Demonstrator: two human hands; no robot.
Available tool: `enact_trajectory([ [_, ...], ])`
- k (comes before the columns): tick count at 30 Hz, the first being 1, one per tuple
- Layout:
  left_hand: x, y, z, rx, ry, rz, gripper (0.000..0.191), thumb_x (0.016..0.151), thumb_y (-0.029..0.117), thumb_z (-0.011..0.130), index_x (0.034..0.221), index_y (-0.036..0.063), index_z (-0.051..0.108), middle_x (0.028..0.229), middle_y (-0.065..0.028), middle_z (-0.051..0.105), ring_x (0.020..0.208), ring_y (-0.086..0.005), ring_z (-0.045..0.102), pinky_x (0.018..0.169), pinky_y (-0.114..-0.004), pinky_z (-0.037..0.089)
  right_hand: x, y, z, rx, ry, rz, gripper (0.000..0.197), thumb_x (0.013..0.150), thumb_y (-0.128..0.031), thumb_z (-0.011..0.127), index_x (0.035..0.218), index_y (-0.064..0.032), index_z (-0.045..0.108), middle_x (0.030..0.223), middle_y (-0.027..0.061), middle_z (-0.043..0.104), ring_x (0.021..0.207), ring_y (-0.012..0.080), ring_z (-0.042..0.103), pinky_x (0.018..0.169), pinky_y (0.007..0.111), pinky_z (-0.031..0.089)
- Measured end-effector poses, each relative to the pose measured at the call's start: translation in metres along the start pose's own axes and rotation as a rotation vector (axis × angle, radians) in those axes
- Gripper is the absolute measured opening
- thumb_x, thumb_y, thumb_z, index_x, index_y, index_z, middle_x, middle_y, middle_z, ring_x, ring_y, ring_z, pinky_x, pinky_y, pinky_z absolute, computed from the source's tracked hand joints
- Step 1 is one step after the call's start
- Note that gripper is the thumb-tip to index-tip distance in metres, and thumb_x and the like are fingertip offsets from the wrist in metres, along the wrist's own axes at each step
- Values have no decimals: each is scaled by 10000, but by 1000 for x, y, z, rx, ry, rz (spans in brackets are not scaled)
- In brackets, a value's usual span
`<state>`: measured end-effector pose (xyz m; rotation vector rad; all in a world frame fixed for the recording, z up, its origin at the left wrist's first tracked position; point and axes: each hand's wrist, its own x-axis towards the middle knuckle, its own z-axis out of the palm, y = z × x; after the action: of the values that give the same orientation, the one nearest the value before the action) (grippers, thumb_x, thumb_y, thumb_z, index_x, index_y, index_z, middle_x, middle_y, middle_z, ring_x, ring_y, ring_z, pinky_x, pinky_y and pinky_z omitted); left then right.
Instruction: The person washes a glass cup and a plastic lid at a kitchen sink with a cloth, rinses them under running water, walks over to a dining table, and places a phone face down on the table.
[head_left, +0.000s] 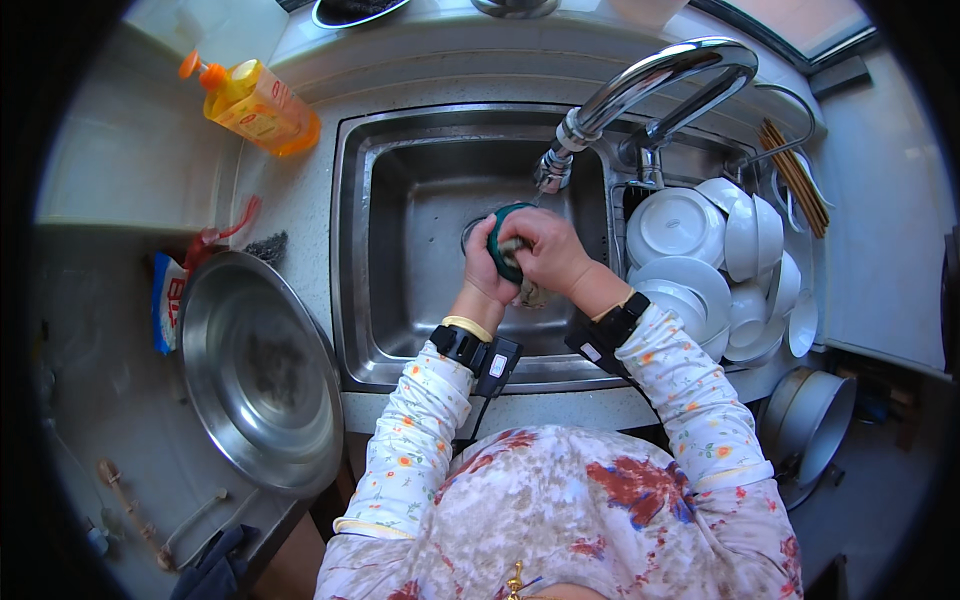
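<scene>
Over the stainless steel sink basin (442, 300), my left hand (486, 270) grips a dark green round vessel (496, 244), perhaps a bowl or cup, tilted on its side. My right hand (551, 247) bunches a pale, stained cloth (532, 295) against the vessel's inside, and part of the cloth hangs below. Just above my hands is the spout of a chrome faucet (553, 171); a thin stream of water seems to run from it onto the vessel. My hands hide much of the vessel and the drain.
White bowls and plates (679, 225) crowd a rack at the right, near wooden chopsticks (795, 180). An orange pump bottle (259, 109) stands back left. A large steel basin (259, 375) leans by a steel wool scrubber (268, 247). Pots (810, 427) sit lower right.
</scene>
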<state>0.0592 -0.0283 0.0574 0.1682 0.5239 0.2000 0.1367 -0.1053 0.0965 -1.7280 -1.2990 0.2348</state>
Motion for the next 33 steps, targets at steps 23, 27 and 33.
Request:
enact_trajectory([
  [23, 15, -11, 5, -21, 26, 6, 430, 757, 382, 390, 999, 49, 516, 998, -111, 547, 926, -253, 514, 852, -376, 380, -2, 19, -7, -363, 100, 60, 123, 593, -37, 546, 705, -88, 542, 731, 72, 528, 682, 264, 532, 601, 347, 442],
  [27, 11, -8, 5, -2, -41, -33, 435, 754, 381, 393, 1006, 48, 514, 997, -105, 550, 936, -255, 511, 856, -378, 379, -8, 14, -13, -594, 60, 231, 116, 597, -52, 539, 705, -95, 543, 739, 67, 523, 680, 260, 529, 600, 354, 441],
  [33, 12, -10, -2, -25, 15, -98, 423, 757, 390, 398, 1007, 70, 519, 995, -101, 552, 955, -257, 504, 871, -379, 368, -17, 3, -7, -184, -100, 41, 162, 558, -9, 532, 705, -79, 529, 695, 82, 520, 694, 279, 524, 609, 352, 435],
])
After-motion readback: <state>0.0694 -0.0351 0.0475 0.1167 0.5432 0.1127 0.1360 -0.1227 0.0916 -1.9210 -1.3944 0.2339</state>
